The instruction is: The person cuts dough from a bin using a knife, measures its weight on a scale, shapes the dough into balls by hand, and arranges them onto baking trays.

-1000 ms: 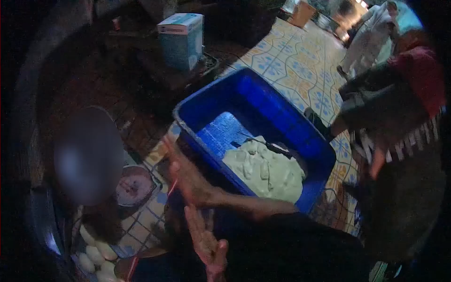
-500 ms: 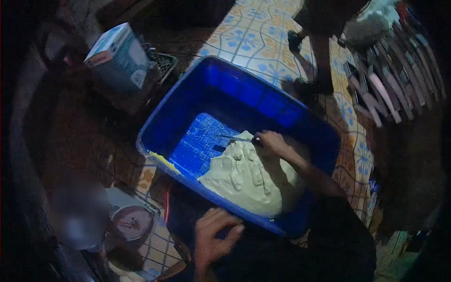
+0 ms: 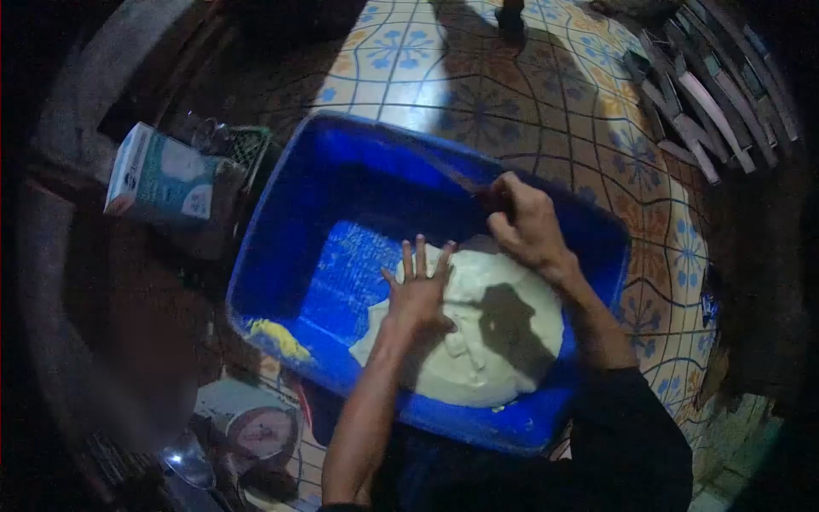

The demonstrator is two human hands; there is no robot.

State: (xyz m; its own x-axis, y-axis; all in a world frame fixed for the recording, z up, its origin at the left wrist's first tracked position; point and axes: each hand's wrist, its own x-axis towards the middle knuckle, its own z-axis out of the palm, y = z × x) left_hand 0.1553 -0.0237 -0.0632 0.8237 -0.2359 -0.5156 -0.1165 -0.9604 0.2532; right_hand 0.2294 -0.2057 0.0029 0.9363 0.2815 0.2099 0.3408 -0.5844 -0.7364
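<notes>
A large pale mass of dough (image 3: 490, 367) lies in the right part of a blue plastic tub (image 3: 281, 171). My left hand (image 3: 418, 299) rests on the dough's left side, open with its fingers spread. Above the far side of the dough, my right hand (image 3: 529, 222) is closed around the handle of a knife (image 3: 456, 177). Its blade points up and left, blurred against the tub's far wall. The shadow of my right hand falls across the dough.
A yellow smear (image 3: 280, 339) sticks to the tub's near left rim. To the left stand a teal and white box (image 3: 162, 175) and a green basket (image 3: 249, 154). A spoon (image 3: 189, 461) and a scale (image 3: 260, 433) lie at lower left. Stacked strips (image 3: 712, 111) fill the upper right.
My left hand has moved from outside the tub's near rim onto the dough, fingers spreading. My right hand has lifted the knife off the dough, up and away. Someone's leg at the top has shifted.
</notes>
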